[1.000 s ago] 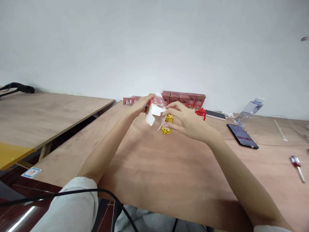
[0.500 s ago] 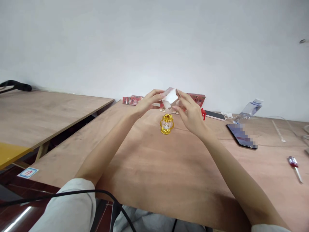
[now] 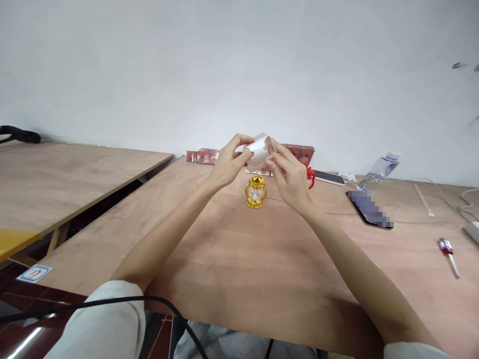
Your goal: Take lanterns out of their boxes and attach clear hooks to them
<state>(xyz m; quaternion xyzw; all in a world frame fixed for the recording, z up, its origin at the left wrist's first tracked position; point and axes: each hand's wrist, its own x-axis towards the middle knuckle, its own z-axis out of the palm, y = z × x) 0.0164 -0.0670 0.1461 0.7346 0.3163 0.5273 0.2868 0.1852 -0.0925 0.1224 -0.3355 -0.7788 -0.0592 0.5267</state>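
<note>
Between my two hands, above the far part of the table, is a small white cardboard box [image 3: 258, 151] with its flaps showing. My left hand [image 3: 232, 160] grips its left side, thumb on the near face. Fingers of my right hand [image 3: 290, 174] pinch the edge at its right end. Just below the box a small gold lantern [image 3: 256, 192] with a clear middle stands upright on the wooden table [image 3: 239, 259]. Behind my right hand a red lantern [image 3: 310, 177] is partly hidden.
Red printed boxes [image 3: 204, 156] lie along the wall. Off to the right are a pink-edged phone [image 3: 329, 177], a tilted clear bottle [image 3: 379, 171], a dark phone [image 3: 368, 209], a screwdriver [image 3: 449, 257] and cables. A black cable [image 3: 157, 298] crosses my left sleeve.
The box has turned in my hands, and my left thumb has come round onto its near face. The view has shifted slightly; the gold lantern stays put.
</note>
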